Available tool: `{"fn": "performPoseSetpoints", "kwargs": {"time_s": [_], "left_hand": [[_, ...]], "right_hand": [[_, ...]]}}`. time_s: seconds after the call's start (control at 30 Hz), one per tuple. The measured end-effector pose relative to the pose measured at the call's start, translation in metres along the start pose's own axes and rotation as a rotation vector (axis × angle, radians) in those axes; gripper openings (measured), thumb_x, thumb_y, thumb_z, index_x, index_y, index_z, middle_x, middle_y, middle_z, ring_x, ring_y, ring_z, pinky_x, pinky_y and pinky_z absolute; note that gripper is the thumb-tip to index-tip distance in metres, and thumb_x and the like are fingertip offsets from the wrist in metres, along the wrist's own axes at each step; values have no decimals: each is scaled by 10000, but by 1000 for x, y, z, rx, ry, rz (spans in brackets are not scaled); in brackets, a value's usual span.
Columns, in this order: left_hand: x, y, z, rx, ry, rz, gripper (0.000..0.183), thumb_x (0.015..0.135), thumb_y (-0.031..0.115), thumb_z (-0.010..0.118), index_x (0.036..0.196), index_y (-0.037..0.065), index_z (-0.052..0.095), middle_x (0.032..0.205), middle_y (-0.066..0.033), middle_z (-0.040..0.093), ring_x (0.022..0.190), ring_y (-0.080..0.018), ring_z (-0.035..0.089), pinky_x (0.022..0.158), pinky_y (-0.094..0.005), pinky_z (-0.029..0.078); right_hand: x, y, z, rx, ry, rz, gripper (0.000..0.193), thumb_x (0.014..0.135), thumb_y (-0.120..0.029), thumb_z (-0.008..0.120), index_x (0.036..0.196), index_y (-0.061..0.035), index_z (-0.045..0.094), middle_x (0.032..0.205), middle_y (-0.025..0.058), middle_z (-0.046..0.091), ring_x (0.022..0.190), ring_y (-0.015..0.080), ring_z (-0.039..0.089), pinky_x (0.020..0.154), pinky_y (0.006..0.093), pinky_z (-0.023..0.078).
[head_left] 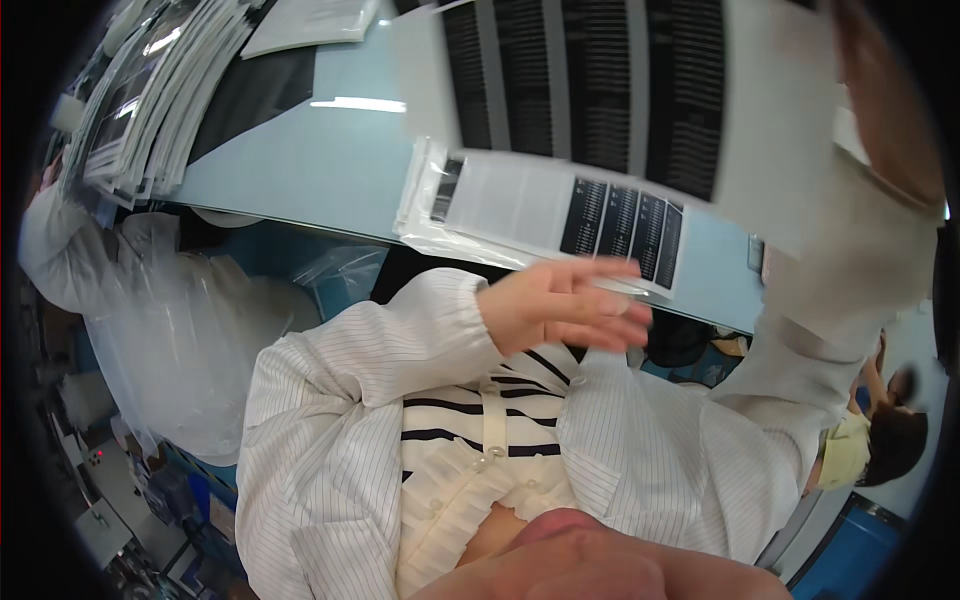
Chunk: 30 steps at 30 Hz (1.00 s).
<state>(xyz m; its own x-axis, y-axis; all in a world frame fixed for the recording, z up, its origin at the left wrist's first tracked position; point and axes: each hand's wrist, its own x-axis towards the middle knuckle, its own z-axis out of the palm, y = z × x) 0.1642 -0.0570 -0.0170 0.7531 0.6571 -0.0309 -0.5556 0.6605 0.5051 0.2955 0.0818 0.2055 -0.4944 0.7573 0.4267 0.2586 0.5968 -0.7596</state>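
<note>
My left hand (575,300) is open in front of my chest, its fingers stretched toward the right and slightly smeared by motion. Nothing is in it. Just beyond it, at the table's near edge, lies a stack of printed sheets (510,205) with black strips, on or in clear plastic. Above this stack a large white sheet with broad black strips (590,90) is lifted and blurred. My right hand (880,90) is raised at the upper right by that sheet's edge and appears to hold it; its fingertips are hidden.
Long piles of sheets (165,95) cover the far left of the pale blue table (290,170). Another white stack (310,25) sits at the back. A person in a white coat (180,330) is close at my left; another in yellow (845,450) is off to the right.
</note>
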Motion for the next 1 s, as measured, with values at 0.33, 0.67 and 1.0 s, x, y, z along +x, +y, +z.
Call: {"fn": "performPoseSetpoints", "kwargs": {"time_s": [0.33, 0.67, 1.0], "left_hand": [[-117, 40, -70, 204, 356, 948, 463, 842, 44, 609, 1268, -3, 434, 1273, -140, 517, 1185, -242, 500, 1029, -414, 391], [-187, 40, -90, 154, 857, 620, 267, 922, 154, 534, 1061, -68, 584, 909, -172, 663, 772, -207, 669, 674, -264, 556], [-182, 37, -85, 514, 1162, 610, 192, 894, 165, 606, 888, -17, 669, 689, -83, 644, 480, -80, 507, 443, -194, 372]], "right_hand": [[31, 96, 188, 675, -291, -181, 279, 953, -109, 470, 1211, -5, 488, 935, 66, 638, 794, 95, 609, 701, 200, 476], [5, 124, 259, 244, -353, 555, 497, 910, -276, 570, 1263, 38, 415, 874, 95, 640, 632, 133, 596, 563, 256, 472], [-24, 94, 257, -262, -448, -328, 306, 757, -253, 727, 993, -82, 634, 1058, 92, 575, 735, 186, 599, 639, 293, 501]]}}
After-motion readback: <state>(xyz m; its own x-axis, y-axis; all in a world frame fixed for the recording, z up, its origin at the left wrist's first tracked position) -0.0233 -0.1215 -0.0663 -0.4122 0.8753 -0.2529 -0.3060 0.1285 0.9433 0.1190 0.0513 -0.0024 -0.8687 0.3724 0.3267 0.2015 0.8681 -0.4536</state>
